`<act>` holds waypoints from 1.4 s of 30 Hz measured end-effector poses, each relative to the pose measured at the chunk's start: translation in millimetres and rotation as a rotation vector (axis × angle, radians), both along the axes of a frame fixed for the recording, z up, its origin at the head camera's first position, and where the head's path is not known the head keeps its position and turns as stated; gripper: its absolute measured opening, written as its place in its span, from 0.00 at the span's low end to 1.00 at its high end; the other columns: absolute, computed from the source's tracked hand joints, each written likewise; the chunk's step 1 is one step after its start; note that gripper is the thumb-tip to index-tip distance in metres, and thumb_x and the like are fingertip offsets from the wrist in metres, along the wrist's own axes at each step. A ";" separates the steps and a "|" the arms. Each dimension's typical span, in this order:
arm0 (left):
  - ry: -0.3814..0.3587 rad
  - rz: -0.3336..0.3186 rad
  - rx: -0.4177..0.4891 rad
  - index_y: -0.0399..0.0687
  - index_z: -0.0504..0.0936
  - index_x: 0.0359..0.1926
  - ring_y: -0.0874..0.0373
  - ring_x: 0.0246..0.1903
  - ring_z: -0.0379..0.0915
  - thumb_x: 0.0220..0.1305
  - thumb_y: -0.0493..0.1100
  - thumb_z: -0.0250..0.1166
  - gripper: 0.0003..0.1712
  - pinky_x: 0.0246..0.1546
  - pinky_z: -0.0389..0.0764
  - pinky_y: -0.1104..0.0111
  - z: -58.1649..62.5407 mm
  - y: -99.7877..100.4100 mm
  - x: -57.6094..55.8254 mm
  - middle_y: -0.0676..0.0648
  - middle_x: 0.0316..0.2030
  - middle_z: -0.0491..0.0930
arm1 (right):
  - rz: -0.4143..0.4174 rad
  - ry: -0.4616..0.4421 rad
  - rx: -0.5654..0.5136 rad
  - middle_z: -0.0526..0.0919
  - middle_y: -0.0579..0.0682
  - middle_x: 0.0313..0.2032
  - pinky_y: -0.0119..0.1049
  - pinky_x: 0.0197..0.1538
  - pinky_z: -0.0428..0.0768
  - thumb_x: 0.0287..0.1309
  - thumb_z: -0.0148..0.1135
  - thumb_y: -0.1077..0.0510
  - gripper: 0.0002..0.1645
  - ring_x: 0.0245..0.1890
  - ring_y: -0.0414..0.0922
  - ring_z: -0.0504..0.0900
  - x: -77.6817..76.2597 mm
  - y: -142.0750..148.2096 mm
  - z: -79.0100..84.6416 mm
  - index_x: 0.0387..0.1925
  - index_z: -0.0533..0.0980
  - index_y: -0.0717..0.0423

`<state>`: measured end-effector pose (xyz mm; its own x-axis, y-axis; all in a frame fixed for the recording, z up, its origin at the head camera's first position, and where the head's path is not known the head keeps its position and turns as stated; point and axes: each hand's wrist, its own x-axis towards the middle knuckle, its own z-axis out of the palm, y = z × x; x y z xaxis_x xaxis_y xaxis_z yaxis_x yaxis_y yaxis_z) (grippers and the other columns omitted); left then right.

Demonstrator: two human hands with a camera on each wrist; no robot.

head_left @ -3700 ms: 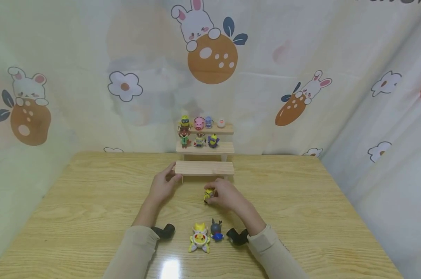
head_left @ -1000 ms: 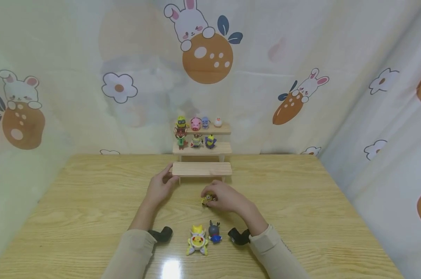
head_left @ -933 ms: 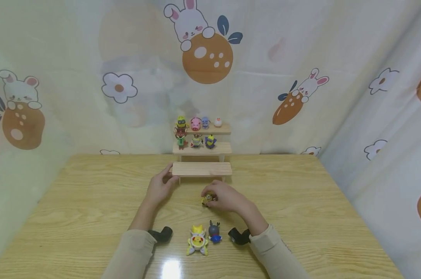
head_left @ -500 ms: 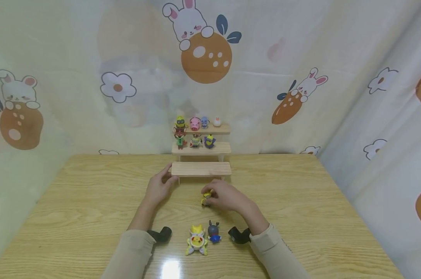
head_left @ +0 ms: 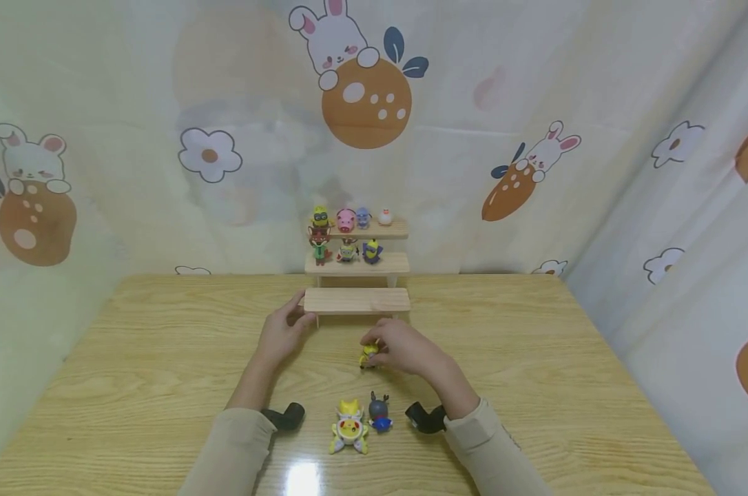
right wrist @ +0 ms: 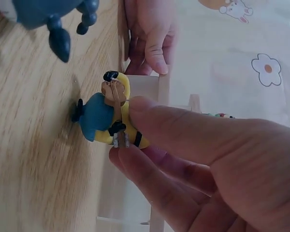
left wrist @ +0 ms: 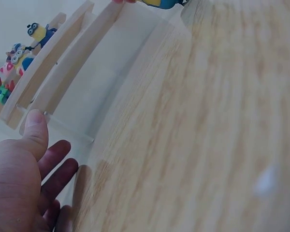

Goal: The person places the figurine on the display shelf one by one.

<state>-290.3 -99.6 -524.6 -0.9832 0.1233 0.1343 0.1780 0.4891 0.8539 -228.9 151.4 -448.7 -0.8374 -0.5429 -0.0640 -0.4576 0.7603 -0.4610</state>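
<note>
My right hand point(head_left: 408, 348) pinches a small yellow Minion figurine point(right wrist: 130, 123) in blue overalls with a brown guitar, between thumb and fingers. Upright, it is close over the table, just in front of a three-tier wooden display stand point(head_left: 357, 300). My left hand point(head_left: 282, 334) grips the left end of the stand's lowest shelf. In the left wrist view the thumb point(left wrist: 36, 130) presses that shelf end, and the other fingers curl loosely below it. Nearer to me lie a yellow-and-white Pikachu-like figurine point(head_left: 349, 428) and a dark, antlered figurine point(head_left: 380, 413) in blue.
A pink pig figurine point(head_left: 346, 220) and several other figurines stand on the top shelf. On the middle shelf are a fox figurine point(head_left: 319, 249) and two Minion-like ones. A printed curtain point(head_left: 256, 89) hangs behind the wooden table point(head_left: 163, 358). Black wrist camera mounts point(head_left: 425, 418) sit at both wrists.
My right hand has turned the Minion figurine back and forth in its fingers and brought it slightly toward me. My left hand has stayed at the shelf end. The head view has shifted a little.
</note>
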 end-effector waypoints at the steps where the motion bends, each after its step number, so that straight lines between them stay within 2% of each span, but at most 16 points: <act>1: -0.002 -0.002 0.004 0.51 0.62 0.70 0.47 0.54 0.74 0.65 0.51 0.60 0.34 0.62 0.69 0.50 0.7 -0.1 0.2 0.42 0.47 0.81 | 0.003 0.006 0.002 0.82 0.50 0.41 0.33 0.42 0.80 0.52 0.69 0.57 0.19 0.39 0.44 0.81 -0.2 0.2 0.9 0.47 0.81 0.59; 7: 0.004 -0.013 0.019 0.51 0.62 0.70 0.46 0.54 0.74 0.66 0.51 0.60 0.35 0.62 0.69 0.50 2.5 -0.9 -0.7 0.42 0.47 0.81 | 0.017 0.018 0.013 0.84 0.51 0.42 0.34 0.43 0.80 0.53 0.69 0.57 0.19 0.40 0.44 0.82 -1.9 2.2 3.6 0.47 0.81 0.59; 11: 0.011 -0.013 0.013 0.49 0.61 0.70 0.45 0.55 0.73 0.65 0.51 0.60 0.35 0.62 0.68 0.49 0.8 -1.1 -1.8 0.41 0.48 0.81 | 0.014 0.019 -0.023 0.84 0.52 0.44 0.36 0.45 0.82 0.55 0.67 0.57 0.20 0.41 0.45 0.83 -3.4 6.8 8.5 0.49 0.80 0.59; 16: 0.008 -0.026 -0.002 0.50 0.61 0.70 0.45 0.57 0.72 0.65 0.52 0.60 0.35 0.63 0.66 0.48 -0.2 0.9 -1.9 0.41 0.49 0.81 | -0.098 -0.015 -0.121 0.83 0.52 0.48 0.39 0.47 0.82 0.57 0.66 0.56 0.20 0.45 0.47 0.83 -7.4 20.2 24.8 0.51 0.79 0.57; 18: 0.004 -0.023 0.007 0.51 0.62 0.70 0.45 0.57 0.72 0.65 0.52 0.60 0.35 0.63 0.66 0.48 0.4 2.3 -1.5 0.41 0.49 0.81 | -0.141 0.001 -0.142 0.83 0.53 0.49 0.40 0.47 0.82 0.57 0.65 0.56 0.21 0.47 0.49 0.83 -11.8 25.7 34.3 0.52 0.79 0.57; 22: 0.001 -0.009 0.015 0.51 0.62 0.70 0.45 0.56 0.73 0.65 0.51 0.61 0.35 0.62 0.67 0.48 -0.1 4.1 -1.1 0.41 0.48 0.81 | -0.186 0.076 -0.150 0.81 0.56 0.51 0.41 0.48 0.82 0.59 0.64 0.56 0.22 0.49 0.52 0.82 -25.7 35.6 55.6 0.54 0.77 0.60; 29: -0.017 -0.008 0.019 0.51 0.63 0.70 0.45 0.55 0.73 0.65 0.51 0.61 0.34 0.62 0.68 0.49 -1.7 5.0 0.3 0.41 0.49 0.81 | -0.290 0.180 -0.083 0.81 0.59 0.52 0.44 0.48 0.83 0.60 0.63 0.58 0.21 0.48 0.54 0.83 -59.4 47.1 87.2 0.54 0.77 0.60; 36: 0.018 -0.010 0.020 0.49 0.62 0.70 0.44 0.57 0.72 0.64 0.51 0.61 0.35 0.64 0.65 0.47 -4.7 2.3 1.0 0.43 0.48 0.82 | -0.346 0.149 -0.017 0.79 0.59 0.55 0.45 0.50 0.81 0.63 0.59 0.58 0.21 0.51 0.54 0.81 -92.8 42.6 93.2 0.57 0.75 0.60; 42: 0.030 -0.006 0.032 0.49 0.63 0.69 0.45 0.56 0.73 0.64 0.52 0.61 0.35 0.63 0.66 0.48 -4.5 0.6 0.7 0.43 0.47 0.82 | -0.355 0.137 -0.010 0.78 0.59 0.56 0.45 0.51 0.81 0.63 0.59 0.61 0.21 0.52 0.54 0.81 -106.1 40.4 89.8 0.57 0.75 0.60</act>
<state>-289.6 -99.0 -529.1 -0.9780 0.1246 0.1674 0.2064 0.4601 0.8636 -335.0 191.7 -359.0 -0.9739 -0.2175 0.0651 -0.2244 0.8781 -0.4225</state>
